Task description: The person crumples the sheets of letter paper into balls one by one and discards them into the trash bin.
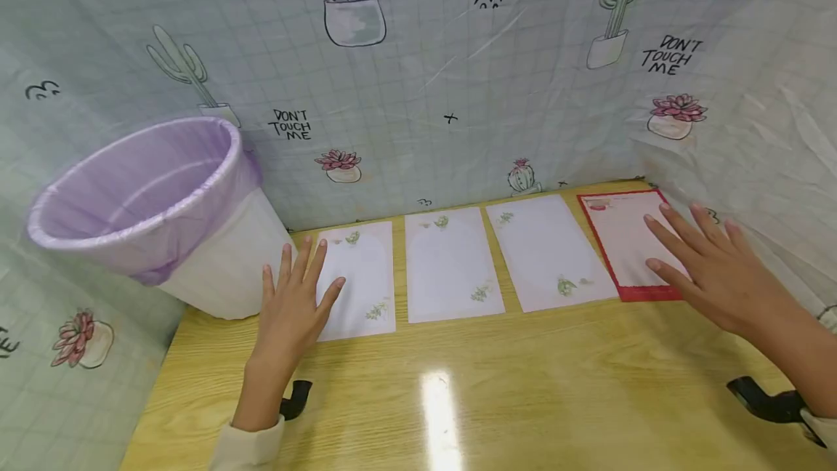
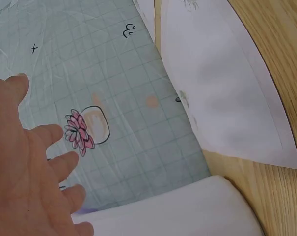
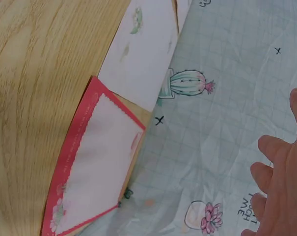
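Four sheets of decorated paper lie in a row along the back of the table. My left hand (image 1: 292,311), fingers spread and holding nothing, overlaps the leftmost white sheet (image 1: 360,282) in the head view. Two more white sheets with green leaf prints, a middle one (image 1: 451,267) and one to its right (image 1: 546,253), lie between the hands. At the right end is a red-bordered sheet (image 1: 624,238), and my right hand (image 1: 726,275) spreads over its right side, also with nothing in it. In the right wrist view that red-bordered sheet (image 3: 96,162) lies flat on the wood.
A white bin (image 1: 229,260) lined with a purple bag (image 1: 150,180) stands at the left, close to the left hand. Behind the wooden table (image 1: 366,398) hangs a cloth (image 1: 418,78) printed with cacti, which also covers both sides.
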{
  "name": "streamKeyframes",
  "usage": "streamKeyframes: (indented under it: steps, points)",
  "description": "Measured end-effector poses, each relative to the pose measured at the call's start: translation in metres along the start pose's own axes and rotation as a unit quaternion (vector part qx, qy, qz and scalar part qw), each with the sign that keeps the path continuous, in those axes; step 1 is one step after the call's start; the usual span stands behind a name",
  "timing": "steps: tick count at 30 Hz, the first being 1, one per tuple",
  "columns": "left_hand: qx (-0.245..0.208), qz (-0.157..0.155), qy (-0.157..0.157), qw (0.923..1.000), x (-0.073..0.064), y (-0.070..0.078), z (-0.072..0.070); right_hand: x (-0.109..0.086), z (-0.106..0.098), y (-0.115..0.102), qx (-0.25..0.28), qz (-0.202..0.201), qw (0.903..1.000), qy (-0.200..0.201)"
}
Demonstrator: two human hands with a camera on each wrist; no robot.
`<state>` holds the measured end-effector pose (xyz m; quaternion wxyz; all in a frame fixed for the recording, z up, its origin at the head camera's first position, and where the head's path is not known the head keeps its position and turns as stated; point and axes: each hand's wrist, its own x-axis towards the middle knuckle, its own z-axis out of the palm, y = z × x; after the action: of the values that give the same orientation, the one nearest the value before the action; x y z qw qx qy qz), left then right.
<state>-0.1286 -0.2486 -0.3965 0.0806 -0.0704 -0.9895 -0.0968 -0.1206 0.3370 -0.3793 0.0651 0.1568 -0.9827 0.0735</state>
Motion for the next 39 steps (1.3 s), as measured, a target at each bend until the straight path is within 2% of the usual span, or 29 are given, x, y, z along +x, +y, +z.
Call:
streamKeyframes:
  steps: [8, 12, 15, 20, 28, 30, 33, 39]
  points:
    - [-0.009, 0.007, -0.004, 0.9999, -0.003, 0.002, 0.000, 0.005, -0.002, -0.003, 0.011, -0.016, 0.9998, -0.005]
    - [-0.013, 0.010, -0.019, 0.9997, -0.004, 0.000, 0.000, 0.011, 0.001, -0.008, 0.029, -0.034, 0.9989, -0.015]
    - [-0.015, 0.023, -0.033, 0.9991, -0.004, -0.004, 0.000, 0.015, 0.006, -0.012, 0.035, -0.055, 0.9979, -0.004]
    - [-0.015, 0.038, -0.052, 0.9978, -0.002, -0.012, 0.004, 0.022, 0.015, -0.024, 0.054, -0.090, 0.9943, 0.018]
    - [-0.010, 0.054, -0.065, 0.9963, -0.004, -0.036, 0.016, 0.039, 0.020, -0.046, 0.075, -0.087, 0.9933, -0.010]
    - [-0.010, 0.066, -0.065, 0.9957, -0.005, -0.042, 0.020, 0.043, 0.023, -0.050, 0.074, -0.088, 0.9933, -0.016]
    - [0.001, 0.100, -0.058, 0.9933, -0.003, -0.052, 0.026, 0.047, 0.026, -0.054, 0.081, -0.088, 0.9925, -0.024]
    - [0.041, 0.169, -0.050, 0.9834, 0.008, -0.066, 0.035, 0.055, 0.033, -0.061, 0.100, -0.092, 0.9901, -0.037]
